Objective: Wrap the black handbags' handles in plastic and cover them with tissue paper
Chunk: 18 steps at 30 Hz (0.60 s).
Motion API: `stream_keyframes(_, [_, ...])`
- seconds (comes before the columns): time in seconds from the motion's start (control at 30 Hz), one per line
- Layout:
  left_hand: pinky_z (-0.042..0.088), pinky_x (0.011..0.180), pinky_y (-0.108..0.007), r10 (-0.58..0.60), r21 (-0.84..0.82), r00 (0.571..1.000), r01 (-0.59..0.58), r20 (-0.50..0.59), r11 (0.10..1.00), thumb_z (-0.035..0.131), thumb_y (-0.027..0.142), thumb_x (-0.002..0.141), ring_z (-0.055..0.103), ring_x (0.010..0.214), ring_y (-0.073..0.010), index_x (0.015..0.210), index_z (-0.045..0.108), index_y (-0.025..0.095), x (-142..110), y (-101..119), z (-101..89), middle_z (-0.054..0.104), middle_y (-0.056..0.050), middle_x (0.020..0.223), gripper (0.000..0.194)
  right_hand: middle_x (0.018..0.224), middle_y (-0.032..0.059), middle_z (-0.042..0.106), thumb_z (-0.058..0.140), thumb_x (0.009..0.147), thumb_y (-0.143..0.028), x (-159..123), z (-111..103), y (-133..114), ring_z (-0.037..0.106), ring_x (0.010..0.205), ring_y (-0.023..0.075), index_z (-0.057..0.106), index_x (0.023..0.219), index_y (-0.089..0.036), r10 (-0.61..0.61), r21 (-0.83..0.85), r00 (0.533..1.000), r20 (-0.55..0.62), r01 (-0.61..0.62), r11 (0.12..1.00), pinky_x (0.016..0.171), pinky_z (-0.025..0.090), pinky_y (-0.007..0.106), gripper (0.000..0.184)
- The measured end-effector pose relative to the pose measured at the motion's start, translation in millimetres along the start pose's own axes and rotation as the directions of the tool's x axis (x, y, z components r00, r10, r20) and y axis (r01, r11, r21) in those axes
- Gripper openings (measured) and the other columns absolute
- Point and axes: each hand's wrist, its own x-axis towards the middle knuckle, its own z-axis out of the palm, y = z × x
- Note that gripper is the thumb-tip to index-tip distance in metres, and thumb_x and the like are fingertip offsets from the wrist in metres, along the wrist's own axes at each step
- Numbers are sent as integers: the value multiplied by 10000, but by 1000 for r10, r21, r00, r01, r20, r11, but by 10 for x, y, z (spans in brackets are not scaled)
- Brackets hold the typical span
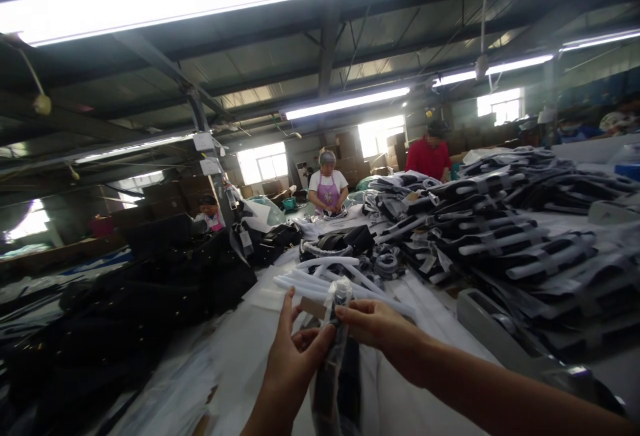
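A dark strap with clear plastic film around it [327, 383] runs up from the bottom edge, over the white table covering [240, 356]. My left hand [295, 356] is closed on its left side, thumb pressed against the film and index finger raised. From the right, my right hand [383, 329] pinches the upper end of the strap between thumb and fingers. A small brown card [313, 308] shows beside the strap, by my left fingers; whether it is attached I cannot tell. Just beyond my hands lie several white foam tubes [320, 276].
Black bags or fabric pieces [190, 289] are heaped on the left. Stacks of black straps with white tubes [505, 243] rise on the right, near a grey tape-dispenser-like device [500, 329]. Across the table stand a person in a purple apron [329, 191] and one in red [427, 156].
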Motion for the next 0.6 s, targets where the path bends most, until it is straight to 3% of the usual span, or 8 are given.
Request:
stream_keyframes(0.07, [558,835,-348,-73,-142,990,90,118,986,870,513,616,704,990,-276,1523,231,224,-2,4,1,560,-206,1390,1147,827,44,732,809,738,-523,-1,2,3,636,793,162,761,937,-143,-4,-25,1000,8,4,1000,764,437,258,432])
stream_keyframes(0.17, [511,952,-382,-75,-174,957,127,280,977,827,500,682,669,1101,-316,1283,583,147,-24,53,7,728,-147,1150,738,836,33,727,830,713,-507,-1,9,-8,626,788,154,766,916,-152,5,-35,1000,15,-5,999,767,440,256,413])
stream_keyframes(0.23, [507,953,-388,-73,-128,959,112,275,986,824,503,677,666,1102,-330,1080,703,145,-35,74,11,754,-126,1087,552,839,25,719,843,707,-479,2,4,-16,604,745,131,768,891,-154,24,-40,1000,16,-23,999,743,434,247,381])
stream_keyframes(0.37, [528,881,-401,-71,-132,975,100,209,986,850,488,638,686,1042,-343,1024,725,148,-14,18,18,769,-119,1015,530,767,9,685,844,715,-456,13,-30,-28,540,647,94,771,864,-146,50,-54,998,46,-47,997,683,404,233,351])
stream_keyframes(0.5, [518,909,-428,-89,-197,965,140,245,971,870,480,614,692,1027,-338,1057,718,159,7,-40,27,767,-124,1022,568,745,11,668,857,694,-451,9,-36,-41,532,647,98,759,818,-142,59,-43,997,55,-56,998,685,406,239,347])
stream_keyframes(0.6, [508,927,-419,-107,-159,958,153,267,975,877,484,605,699,1007,-328,1027,725,162,-19,17,30,770,-122,1010,552,630,-23,592,864,685,-464,-1,-12,-55,436,552,71,744,761,-133,49,-58,998,40,-47,997,590,363,216,360])
